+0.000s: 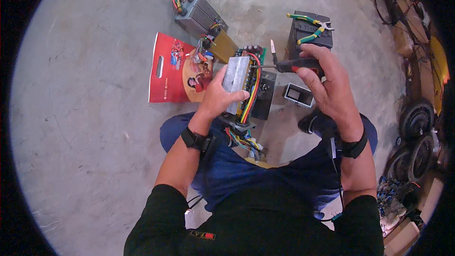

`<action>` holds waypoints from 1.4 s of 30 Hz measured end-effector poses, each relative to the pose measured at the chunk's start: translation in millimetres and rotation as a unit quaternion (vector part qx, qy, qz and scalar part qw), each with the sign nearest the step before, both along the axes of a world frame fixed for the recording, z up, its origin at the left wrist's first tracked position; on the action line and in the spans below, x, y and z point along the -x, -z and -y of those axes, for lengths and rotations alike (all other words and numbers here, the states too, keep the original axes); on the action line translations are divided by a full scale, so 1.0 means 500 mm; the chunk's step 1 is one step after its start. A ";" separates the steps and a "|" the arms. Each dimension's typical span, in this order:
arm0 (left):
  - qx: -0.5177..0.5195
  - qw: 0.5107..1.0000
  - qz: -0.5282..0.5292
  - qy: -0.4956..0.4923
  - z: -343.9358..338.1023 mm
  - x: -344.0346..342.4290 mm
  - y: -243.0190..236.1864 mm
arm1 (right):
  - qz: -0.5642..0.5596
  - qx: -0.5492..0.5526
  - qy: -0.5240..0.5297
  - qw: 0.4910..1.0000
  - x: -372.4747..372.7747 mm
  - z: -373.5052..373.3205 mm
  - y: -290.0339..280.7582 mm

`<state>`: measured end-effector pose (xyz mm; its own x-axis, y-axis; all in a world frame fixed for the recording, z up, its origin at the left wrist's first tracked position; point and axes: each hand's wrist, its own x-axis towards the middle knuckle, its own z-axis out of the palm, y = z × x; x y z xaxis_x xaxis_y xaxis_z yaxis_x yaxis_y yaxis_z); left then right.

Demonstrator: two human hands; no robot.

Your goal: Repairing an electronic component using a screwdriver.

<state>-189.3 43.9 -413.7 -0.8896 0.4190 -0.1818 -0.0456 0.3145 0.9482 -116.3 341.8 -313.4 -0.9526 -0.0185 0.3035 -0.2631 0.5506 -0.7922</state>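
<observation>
My left hand (222, 94) grips an open electronic unit with a silver metal bar (235, 76) along its side, a green board at the far end and a bundle of red, yellow and black wires (251, 100). My right hand (324, 83) is closed on a screwdriver with a black and red handle (294, 65); its shaft reaches the row of components beside the bar. Beneath the unit's right side lies a dark metal piece (264, 104), and loose connector wires (241, 140) hang at its near end. A knife (273, 52) lies just beyond the screwdriver.
A finned controller (199, 14) with wires, a yellowish block (223, 43) and a red bag (168, 83) lie beyond and left. Green-handled pliers (310, 35) rest on a black box (303, 19); a finned empty housing (298, 95) is right. Tyres (417, 156), cartons and cables line the far right.
</observation>
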 end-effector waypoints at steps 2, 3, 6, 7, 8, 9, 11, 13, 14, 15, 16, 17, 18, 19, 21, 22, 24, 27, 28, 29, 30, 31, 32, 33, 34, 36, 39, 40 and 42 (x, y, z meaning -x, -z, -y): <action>0.005 1.000 0.000 0.003 -0.001 0.001 0.000 | -0.035 -0.005 -0.007 0.999 0.001 -0.002 0.000; 0.012 1.000 -0.001 0.003 0.000 0.001 0.001 | -0.073 -0.010 -0.015 0.997 0.003 -0.001 0.001; -0.008 1.000 -0.002 0.005 -0.001 0.002 0.007 | -0.146 -0.020 -0.009 0.989 0.010 0.007 -0.003; -0.008 1.000 -0.002 0.006 -0.002 0.001 0.008 | -0.146 -0.021 -0.009 0.989 0.007 0.002 0.002; -0.012 1.000 -0.002 0.002 -0.002 0.000 0.009 | -0.093 -0.018 -0.016 0.995 0.003 -0.006 0.009; -0.016 1.000 -0.002 -0.003 -0.002 -0.001 0.008 | -0.041 -0.015 -0.022 0.999 0.001 -0.009 0.011; -0.023 1.000 0.003 0.005 -0.003 -0.001 0.003 | -0.047 0.000 -0.011 0.999 -0.002 0.001 0.002; -0.032 0.999 0.009 0.013 -0.006 -0.001 -0.007 | -0.051 0.014 0.000 0.999 -0.001 0.006 -0.001; -0.019 1.000 0.012 0.014 -0.009 -0.001 -0.014 | -0.090 -0.001 0.005 0.996 0.003 0.006 0.000; -0.007 1.000 0.014 0.014 -0.009 -0.001 -0.018 | -0.129 -0.016 0.010 0.991 0.006 0.007 0.000; -0.007 1.000 0.014 0.014 -0.008 0.000 -0.014 | -0.128 -0.016 0.010 0.992 0.005 0.005 0.002; -0.011 1.000 0.007 0.011 -0.005 0.000 -0.006 | -0.094 -0.022 0.013 0.995 0.004 0.001 0.005; -0.015 1.000 0.000 0.007 -0.003 0.001 0.001 | -0.060 -0.028 0.015 0.998 0.004 -0.002 0.007; -0.015 1.000 0.001 0.006 -0.001 0.002 0.007 | -0.060 -0.028 0.014 0.998 0.005 -0.001 0.007; 0.005 1.000 -0.004 -0.001 0.000 0.002 0.012 | -0.066 -0.012 0.011 0.998 0.007 -0.001 0.007; 0.004 1.000 -0.003 -0.001 -0.002 0.003 0.010 | -0.065 -0.013 0.011 0.998 0.009 0.000 0.006; 0.002 1.000 0.005 0.010 -0.006 0.003 0.003 | -0.146 -0.036 0.013 0.989 0.014 0.005 0.001; 0.002 1.000 0.005 0.008 -0.005 0.004 0.008 | -0.052 -0.002 0.013 0.999 0.006 -0.001 0.010; 0.002 1.000 0.005 0.007 -0.005 0.004 0.008 | -0.052 -0.002 0.013 0.999 0.004 0.001 0.008; -0.005 1.000 0.009 0.007 -0.006 0.003 0.006 | -0.033 0.020 0.014 0.999 0.003 0.003 0.005; -0.013 1.000 0.013 0.007 -0.007 0.002 0.005 | -0.013 0.042 0.016 0.999 0.003 0.005 0.002; -0.013 1.000 0.013 0.007 -0.009 0.002 0.003 | -0.013 0.043 0.015 0.999 0.006 0.006 0.002; -0.011 1.000 0.010 0.006 -0.010 0.002 0.000 | -0.082 0.004 0.010 0.997 0.012 0.006 0.002; -0.010 1.000 0.006 0.006 -0.011 0.001 -0.002 | -0.151 -0.035 0.004 0.988 0.014 0.006 0.002; -0.010 1.000 0.006 0.006 -0.011 0.001 -0.003 | -0.151 -0.036 0.004 0.988 0.012 0.002 0.006; -0.003 1.000 0.006 0.019 -0.011 0.000 -0.006 | -0.061 -0.030 -0.004 0.998 0.007 -0.009 0.016; 0.004 1.000 0.017 0.020 -0.012 0.000 -0.011 | -0.072 0.003 -0.008 0.997 0.008 0.001 0.014; 0.004 1.000 0.017 0.020 -0.014 0.000 -0.013 | -0.072 0.003 -0.008 0.997 0.008 0.001 0.012; 0.004 1.000 0.011 0.017 -0.017 -0.002 -0.018 | -0.142 -0.063 -0.003 0.988 0.010 0.001 0.005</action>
<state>-188.3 52.5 -404.8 -0.8702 0.4481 -0.2047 -0.0555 0.3236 0.9446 -121.3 341.4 -316.1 -0.8289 -0.0781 0.5539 -0.4684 0.6382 -0.6109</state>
